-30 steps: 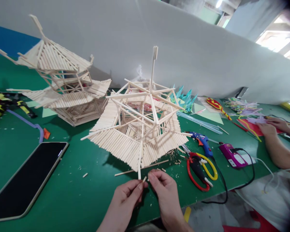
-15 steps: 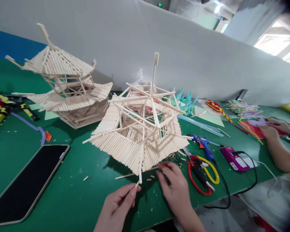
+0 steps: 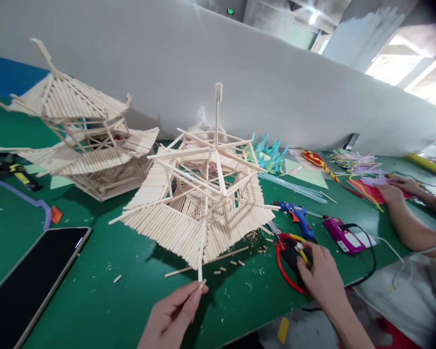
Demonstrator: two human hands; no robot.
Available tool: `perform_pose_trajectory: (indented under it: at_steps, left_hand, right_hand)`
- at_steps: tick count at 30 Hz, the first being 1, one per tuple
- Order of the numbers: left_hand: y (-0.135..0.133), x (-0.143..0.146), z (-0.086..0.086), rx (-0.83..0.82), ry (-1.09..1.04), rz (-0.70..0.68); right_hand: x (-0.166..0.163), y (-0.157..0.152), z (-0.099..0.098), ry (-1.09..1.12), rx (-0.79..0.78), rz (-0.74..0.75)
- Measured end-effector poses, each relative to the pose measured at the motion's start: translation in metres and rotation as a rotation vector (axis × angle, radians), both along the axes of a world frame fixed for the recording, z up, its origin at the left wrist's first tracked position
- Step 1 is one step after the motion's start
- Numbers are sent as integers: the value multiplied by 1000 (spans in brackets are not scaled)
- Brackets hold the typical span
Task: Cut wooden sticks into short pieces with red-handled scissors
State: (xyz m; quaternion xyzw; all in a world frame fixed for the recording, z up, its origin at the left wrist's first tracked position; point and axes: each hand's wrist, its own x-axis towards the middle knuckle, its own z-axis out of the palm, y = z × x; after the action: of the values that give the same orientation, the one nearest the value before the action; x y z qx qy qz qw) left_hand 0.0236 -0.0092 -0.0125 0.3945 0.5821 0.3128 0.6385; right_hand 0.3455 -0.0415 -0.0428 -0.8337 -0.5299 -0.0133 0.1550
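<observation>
While left hand (image 3: pixel 174 312) pinches a short wooden stick (image 3: pixel 202 284) below the stick roof model (image 3: pixel 196 203), right hand (image 3: pixel 321 278) closed over red-and-yellow scissors (image 3: pixel 288 261), green surface (image 3: pixel 105 300).

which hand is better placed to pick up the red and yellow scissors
Right. The right hand already rests on the red and yellow scissors, beside the blue glue gun. The left hand is busy pinching a short stick by the stick pavilion.

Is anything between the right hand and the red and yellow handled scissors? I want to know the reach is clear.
Nothing visible: the right hand already rests on the red and yellow handled scissors on the green table.
</observation>
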Motion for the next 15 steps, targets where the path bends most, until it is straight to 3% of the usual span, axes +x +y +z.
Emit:
perform_pose_trajectory:
  at_steps: [9,15]
  left_hand:
    - [-3,2,4,51,21,-11]
    - [-5,11,7,61,1,-25]
  right_hand:
    - [10,6,2,-36,-152,-20]
    - [8,-30,16,104,-87,-3]
